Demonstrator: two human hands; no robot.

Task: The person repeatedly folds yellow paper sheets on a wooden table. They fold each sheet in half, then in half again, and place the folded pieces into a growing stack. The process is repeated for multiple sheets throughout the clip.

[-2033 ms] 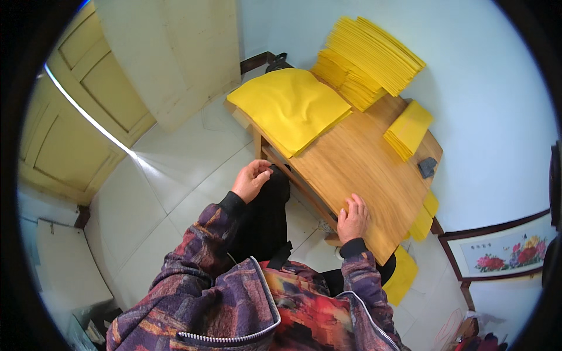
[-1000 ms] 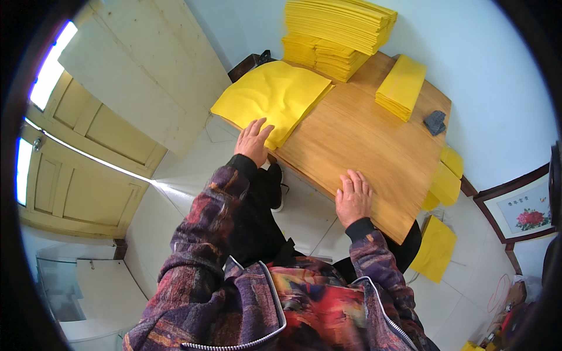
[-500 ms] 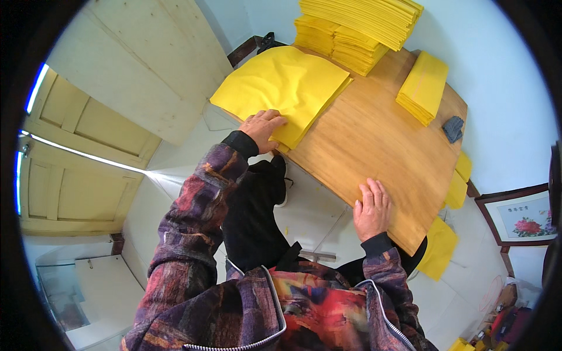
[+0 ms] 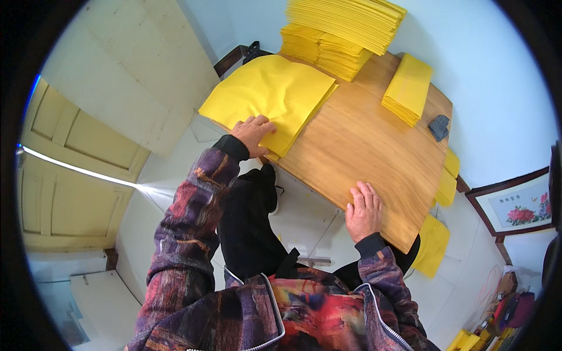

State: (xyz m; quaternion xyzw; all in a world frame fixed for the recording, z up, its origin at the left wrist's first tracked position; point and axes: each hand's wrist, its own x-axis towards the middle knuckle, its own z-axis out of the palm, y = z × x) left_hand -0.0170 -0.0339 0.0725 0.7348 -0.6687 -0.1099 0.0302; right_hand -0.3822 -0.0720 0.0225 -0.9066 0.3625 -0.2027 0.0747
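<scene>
Head view: a short line of dark characters runs above the blossoms in a framed flower picture. My left hand lies over the near corner of the yellow sheets, on the left part of the wooden table; whether it pinches them I cannot tell. My right hand, fingers slightly bent, is at the near edge, a broad stretch of wood between it and the sheets.

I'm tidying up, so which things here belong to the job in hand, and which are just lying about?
Likely in the job:
large yellow sheets, left hand at their near corner
wooden table, right hand at its edge
probably the yellow stacks

Seemingly just about:
dark grey piece
framed flower picture
</scene>
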